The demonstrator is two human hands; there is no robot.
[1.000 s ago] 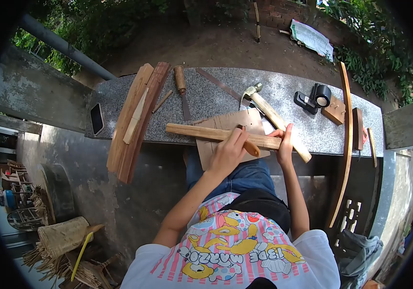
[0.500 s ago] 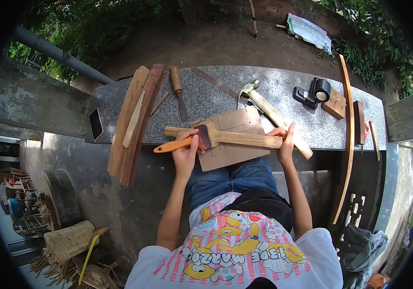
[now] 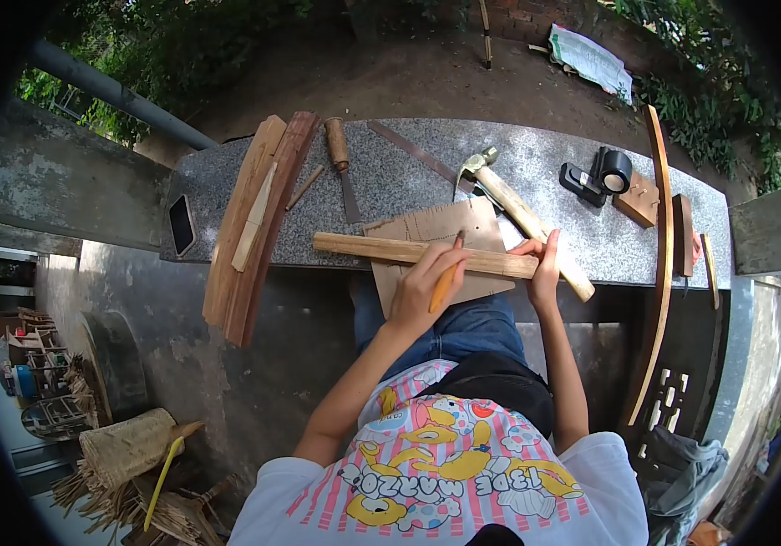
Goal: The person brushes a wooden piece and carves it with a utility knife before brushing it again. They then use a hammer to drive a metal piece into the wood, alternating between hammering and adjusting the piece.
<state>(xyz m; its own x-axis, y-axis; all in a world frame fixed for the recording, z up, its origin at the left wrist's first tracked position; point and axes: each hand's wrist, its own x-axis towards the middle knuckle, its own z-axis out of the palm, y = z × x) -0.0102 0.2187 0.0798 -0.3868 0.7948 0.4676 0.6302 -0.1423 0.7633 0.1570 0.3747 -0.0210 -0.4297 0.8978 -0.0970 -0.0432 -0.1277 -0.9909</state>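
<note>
My left hand (image 3: 422,284) is closed around the orange handle (image 3: 443,289) of a paint brush, which now shows edge-on with its dark head over the wooden bar. At the bar's right end, my right hand (image 3: 542,270) grips it between thumb and fingers. The wooden bar (image 3: 354,245) is long, squared and pale brown, and lies crosswise before me. Beneath it a thin brown board (image 3: 450,218) with rows of small marks leans from the stone bench onto my lap.
On the speckled stone bench (image 3: 518,146) lie a hammer (image 3: 520,202), a chisel (image 3: 343,168), a metal ruler (image 3: 413,150), dark wood strips (image 3: 268,218) and a phone (image 3: 182,225). To the right are a black clamp-like device (image 3: 604,173), a wood block (image 3: 638,200) and a long curved strip (image 3: 664,237).
My left hand has moved right along the wooden bar and turned the brush, so its broad head no longer faces me. My right hand keeps its hold on the bar's end.
</note>
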